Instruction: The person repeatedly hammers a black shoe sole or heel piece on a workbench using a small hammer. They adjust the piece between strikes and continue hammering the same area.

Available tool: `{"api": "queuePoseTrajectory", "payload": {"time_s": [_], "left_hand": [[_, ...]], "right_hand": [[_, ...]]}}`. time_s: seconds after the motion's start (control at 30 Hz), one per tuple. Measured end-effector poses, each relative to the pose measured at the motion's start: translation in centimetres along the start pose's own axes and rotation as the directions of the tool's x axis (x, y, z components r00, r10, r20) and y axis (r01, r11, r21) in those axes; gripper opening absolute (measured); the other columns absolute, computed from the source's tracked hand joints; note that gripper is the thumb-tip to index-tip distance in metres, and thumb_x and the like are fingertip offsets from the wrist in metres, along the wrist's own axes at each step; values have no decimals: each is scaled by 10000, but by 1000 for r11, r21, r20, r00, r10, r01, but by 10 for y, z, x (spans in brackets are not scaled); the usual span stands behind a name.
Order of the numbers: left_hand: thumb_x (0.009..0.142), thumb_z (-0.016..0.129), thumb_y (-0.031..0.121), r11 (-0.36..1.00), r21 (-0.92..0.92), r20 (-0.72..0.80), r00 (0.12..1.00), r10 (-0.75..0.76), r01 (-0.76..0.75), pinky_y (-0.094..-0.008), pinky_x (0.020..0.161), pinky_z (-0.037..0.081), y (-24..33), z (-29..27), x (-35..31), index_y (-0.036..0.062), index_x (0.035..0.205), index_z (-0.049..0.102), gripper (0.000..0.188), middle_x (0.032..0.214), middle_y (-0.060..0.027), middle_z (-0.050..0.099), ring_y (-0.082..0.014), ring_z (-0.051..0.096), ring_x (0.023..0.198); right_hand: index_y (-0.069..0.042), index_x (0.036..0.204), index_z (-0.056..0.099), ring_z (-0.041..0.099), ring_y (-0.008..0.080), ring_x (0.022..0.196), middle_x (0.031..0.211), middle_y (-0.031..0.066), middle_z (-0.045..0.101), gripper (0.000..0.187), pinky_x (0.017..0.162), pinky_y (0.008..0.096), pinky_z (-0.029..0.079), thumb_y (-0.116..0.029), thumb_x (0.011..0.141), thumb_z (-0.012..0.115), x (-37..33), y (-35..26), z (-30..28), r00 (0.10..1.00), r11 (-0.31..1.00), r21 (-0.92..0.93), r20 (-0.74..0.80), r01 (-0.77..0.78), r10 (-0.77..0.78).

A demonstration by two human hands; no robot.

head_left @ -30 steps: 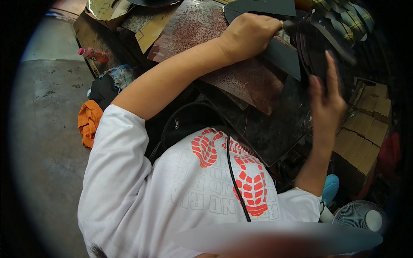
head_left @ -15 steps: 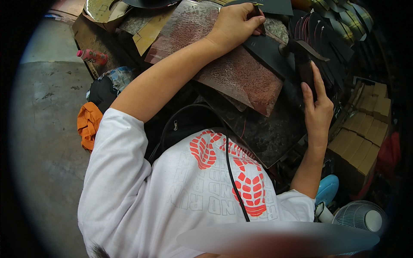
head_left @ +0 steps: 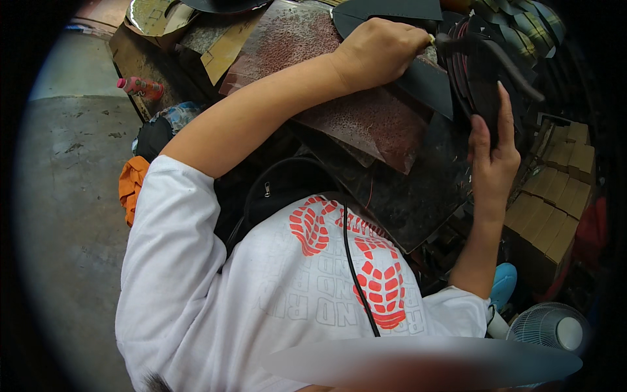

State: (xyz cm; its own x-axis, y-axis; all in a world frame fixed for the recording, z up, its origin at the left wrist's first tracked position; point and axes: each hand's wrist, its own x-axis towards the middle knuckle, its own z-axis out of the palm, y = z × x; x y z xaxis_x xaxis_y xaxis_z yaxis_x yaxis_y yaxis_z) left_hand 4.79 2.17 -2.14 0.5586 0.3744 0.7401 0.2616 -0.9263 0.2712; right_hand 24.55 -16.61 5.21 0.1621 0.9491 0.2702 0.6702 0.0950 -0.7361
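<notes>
My right hand [head_left: 494,153] is wrapped round the dark handle of a hammer [head_left: 513,65], its curved head raised beside a fanned stack of black cut pieces [head_left: 459,72]. My left hand [head_left: 382,53] is closed in a fist above the bench. A small yellowish tip [head_left: 432,40] shows past its fingers, but the rest of what it holds is hidden. Under the left hand lies a black flat piece [head_left: 424,91], on top of a worn, reddish-brown mottled sheet [head_left: 366,127]. Another part of black sheet material [head_left: 392,9] lies just beyond the fist.
Cardboard boxes [head_left: 545,209] stand on the right, with a fan [head_left: 548,326] nearer. Plaid pieces [head_left: 522,29] lie at the far right. On the left are a pink bottle [head_left: 140,87], an orange cloth [head_left: 132,186] and a yellowish board [head_left: 228,52].
My left hand has moved right and turned, so the dark thing in its fingers no longer shows. The hammer in my right hand has shifted right, its head now tilted differently.
</notes>
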Motion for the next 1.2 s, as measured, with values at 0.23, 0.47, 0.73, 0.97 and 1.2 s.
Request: {"api": "queuePoseTrajectory", "payload": {"time_s": [0.23, 0.47, 0.73, 0.97, 1.2], "left_hand": [[948, 640, 114, 638, -534, 60, 778, -626, 555, -321, 639, 551, -13, -7, -5, -6, 895, 632, 131, 778, -107, 681, -199, 675, 688], [982, 618, 92, 527, -550, 217, 720, -659, 648, -268, 610, 547, -9, -14, -3, -18, 881, 616, 149, 752, -66, 682, -113, 666, 649], [878, 706, 181, 860, -330, -19, 908, -418, 389, -399, 700, 552, -7, -6, -5, 38, 958, 689, 164, 820, -158, 692, -347, 693, 781], [798, 683, 80, 1000, 19, -48, 999, 15, -15, -391, 742, 571, 7, -3, 0, 56, 996, 667, 200, 874, -114, 692, -314, 701, 825], [876, 694, 128, 902, -245, -94, 917, -388, 356, -347, 703, 576, -1, -4, -4, 14, 940, 674, 132, 804, -133, 707, -296, 713, 769]], "right_hand": [[-316, 1472, 515, 753, 226, 874, 1111, 138, 746, 516, 764, 369, 559, -342, 975, 653, -16, 34, 16, 999, 939, -344, 33, -8, 21], [-311, 1468, 516, 732, 262, 1014, 1190, 119, 722, 520, 829, 382, 573, -342, 968, 659, -18, 34, 18, 993, 931, -344, -25, -119, 117], [-155, 1324, 572, 671, 232, 945, 1068, 131, 663, 389, 749, 345, 540, -357, 992, 587, -6, -19, -29, 968, 991, -66, -213, 118, -130], [-62, 1334, 596, 598, 154, 702, 906, 93, 671, 438, 620, 281, 491, -348, 1003, 609, 18, -45, -22, 962, 968, 45, 111, 247, -250], [-275, 1474, 515, 733, 192, 822, 1042, 199, 726, 516, 710, 363, 536, -314, 979, 657, -19, 33, 11, 993, 978, -182, 31, -106, 113]]}}
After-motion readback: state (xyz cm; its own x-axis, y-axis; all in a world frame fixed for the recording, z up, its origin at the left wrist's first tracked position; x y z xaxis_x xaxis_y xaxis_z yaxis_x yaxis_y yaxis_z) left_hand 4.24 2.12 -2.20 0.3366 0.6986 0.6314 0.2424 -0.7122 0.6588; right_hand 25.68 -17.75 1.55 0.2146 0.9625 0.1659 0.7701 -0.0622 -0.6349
